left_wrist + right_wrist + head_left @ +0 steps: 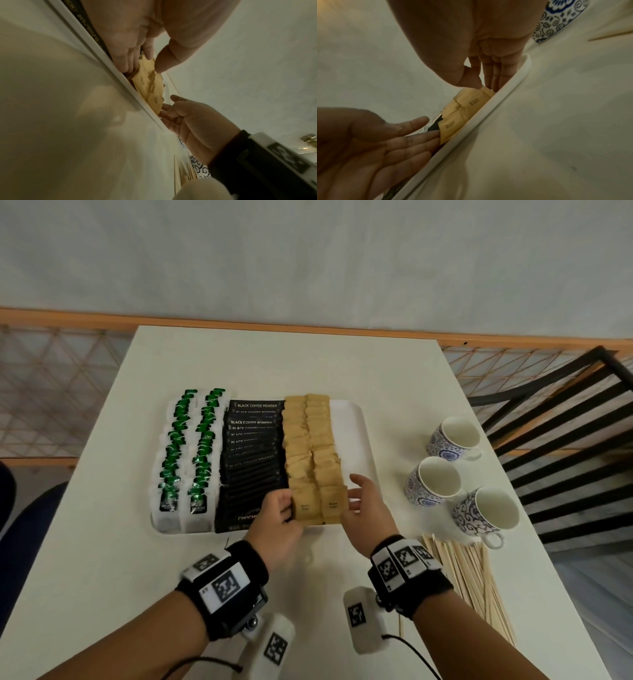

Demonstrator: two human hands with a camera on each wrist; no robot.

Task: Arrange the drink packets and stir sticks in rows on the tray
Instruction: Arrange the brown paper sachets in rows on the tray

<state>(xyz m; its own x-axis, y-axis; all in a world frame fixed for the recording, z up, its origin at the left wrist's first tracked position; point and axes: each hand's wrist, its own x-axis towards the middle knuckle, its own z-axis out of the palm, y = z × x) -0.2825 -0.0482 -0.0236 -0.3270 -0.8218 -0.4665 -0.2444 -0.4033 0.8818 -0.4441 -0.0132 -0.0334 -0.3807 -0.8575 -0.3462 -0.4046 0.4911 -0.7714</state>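
Note:
A white tray holds two rows of green tea packets, a row of black coffee packets and two rows of brown packets. My left hand touches the left side of the nearest brown packets with straight fingers. From the other side, my right hand touches their right edge, fingers straight and thumb on the packet top. Neither hand grips anything. The wooden stir sticks lie in a loose pile on the table, right of the tray.
Three blue-patterned cups stand right of the tray, the nearest one over the far ends of the sticks. The tray's right strip is bare. A black slatted chair stands past the table's right edge.

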